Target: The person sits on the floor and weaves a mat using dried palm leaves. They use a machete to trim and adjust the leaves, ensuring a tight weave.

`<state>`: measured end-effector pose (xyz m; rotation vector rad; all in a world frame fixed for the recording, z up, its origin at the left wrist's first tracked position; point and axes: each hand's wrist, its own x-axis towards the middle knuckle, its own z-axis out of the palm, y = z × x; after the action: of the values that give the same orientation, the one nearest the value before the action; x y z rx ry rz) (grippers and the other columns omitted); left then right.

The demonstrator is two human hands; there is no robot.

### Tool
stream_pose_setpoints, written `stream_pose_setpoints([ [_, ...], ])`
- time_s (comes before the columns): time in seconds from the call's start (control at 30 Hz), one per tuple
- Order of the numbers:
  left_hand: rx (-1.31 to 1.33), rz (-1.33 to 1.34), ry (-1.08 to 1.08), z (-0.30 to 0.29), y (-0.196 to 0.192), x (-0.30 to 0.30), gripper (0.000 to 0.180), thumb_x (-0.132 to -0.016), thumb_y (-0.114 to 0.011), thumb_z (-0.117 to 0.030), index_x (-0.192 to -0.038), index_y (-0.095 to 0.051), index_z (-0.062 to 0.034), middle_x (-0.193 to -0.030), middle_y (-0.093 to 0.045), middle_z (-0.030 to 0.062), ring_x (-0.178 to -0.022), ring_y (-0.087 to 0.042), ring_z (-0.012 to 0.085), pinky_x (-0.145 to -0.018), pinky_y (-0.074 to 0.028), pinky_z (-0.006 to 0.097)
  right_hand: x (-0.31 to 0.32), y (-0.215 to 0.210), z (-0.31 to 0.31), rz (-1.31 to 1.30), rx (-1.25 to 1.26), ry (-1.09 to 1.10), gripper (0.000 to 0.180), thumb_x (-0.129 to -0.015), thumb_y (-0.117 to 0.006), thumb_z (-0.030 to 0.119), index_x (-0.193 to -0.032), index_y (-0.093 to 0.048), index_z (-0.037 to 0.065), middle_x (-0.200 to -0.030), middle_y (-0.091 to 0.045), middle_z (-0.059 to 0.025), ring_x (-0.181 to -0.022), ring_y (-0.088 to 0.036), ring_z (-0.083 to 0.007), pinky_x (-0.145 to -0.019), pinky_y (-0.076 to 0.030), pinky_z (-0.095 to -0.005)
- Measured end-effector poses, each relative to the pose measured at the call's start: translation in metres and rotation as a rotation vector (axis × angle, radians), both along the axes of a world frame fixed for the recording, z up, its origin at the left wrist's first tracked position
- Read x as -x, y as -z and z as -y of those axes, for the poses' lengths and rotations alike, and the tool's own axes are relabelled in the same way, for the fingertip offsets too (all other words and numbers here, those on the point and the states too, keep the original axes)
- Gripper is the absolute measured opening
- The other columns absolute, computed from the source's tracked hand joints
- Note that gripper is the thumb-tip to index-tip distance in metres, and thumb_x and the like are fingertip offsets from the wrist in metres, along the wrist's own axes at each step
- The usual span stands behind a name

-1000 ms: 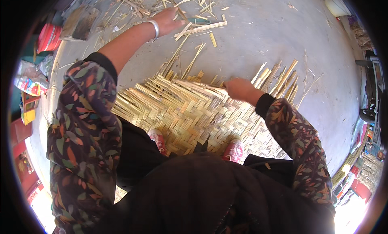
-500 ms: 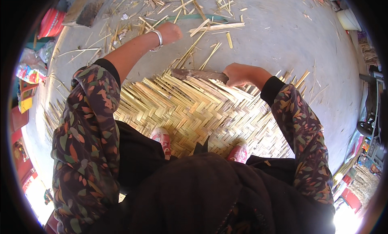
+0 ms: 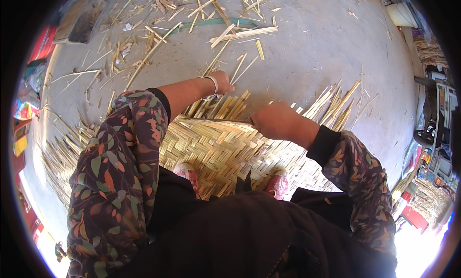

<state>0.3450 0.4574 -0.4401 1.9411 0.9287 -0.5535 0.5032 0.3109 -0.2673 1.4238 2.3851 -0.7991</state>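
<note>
A woven mat of pale split-cane strips [image 3: 230, 146] lies on the floor in front of me, in a zigzag weave with loose strip ends fanning out along its far edge. My right hand [image 3: 277, 120] is closed round the end of a dark, flat blade-like tool [image 3: 216, 119], seen almost edge-on and lying across the far part of the weave. Just beyond it, at the loose strip ends, is my left hand [image 3: 222, 82], with a bangle [image 3: 212, 88] on the wrist. Its fingers look curled; what they hold, if anything, is hidden.
Loose strips [image 3: 245, 34] and a green band [image 3: 216, 22] are scattered on the grey floor [image 3: 317, 52] beyond the mat. A wooden block [image 3: 80, 20] stands far left, a pale bucket [image 3: 402, 14] far right. My red shoes [image 3: 277, 184] rest on the mat's near side.
My left hand has come nearer and to the right, down to the strip ends. My right hand has drawn nearer, and the tool has turned from its broad face to its edge.
</note>
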Motion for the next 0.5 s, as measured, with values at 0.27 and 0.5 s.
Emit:
stream_pose_setpoints([
  [0.27,-0.064,0.025,0.029,0.009,-0.011,-0.001,0.045,-0.081,-0.065,-0.043,-0.098,-0.070,-0.0011,-0.103,-0.067,0.0219,-0.099,-0.064,0.0374,-0.087,-0.050,0.042,0.007,-0.008,0.012,0.094,0.119,0.067,0.014,-0.079,-0.056,0.009,-0.081,-0.069,0.007,-0.078,-0.069,-0.0111,-0.076,-0.069,-0.0314,-0.064,-0.054,-0.0437],
  [0.5,-0.349,-0.031,-0.187,0.031,-0.021,-0.003,0.037,-0.078,-0.071,-0.036,-0.091,-0.071,-0.0021,-0.095,-0.069,0.0220,-0.091,-0.067,0.0376,-0.081,-0.052,0.045,0.010,-0.009,0.019,0.112,0.069,0.056,0.012,-0.078,-0.057,0.010,-0.080,-0.069,0.006,-0.077,-0.068,-0.0111,-0.074,-0.068,-0.0319,-0.062,-0.054,-0.0436],
])
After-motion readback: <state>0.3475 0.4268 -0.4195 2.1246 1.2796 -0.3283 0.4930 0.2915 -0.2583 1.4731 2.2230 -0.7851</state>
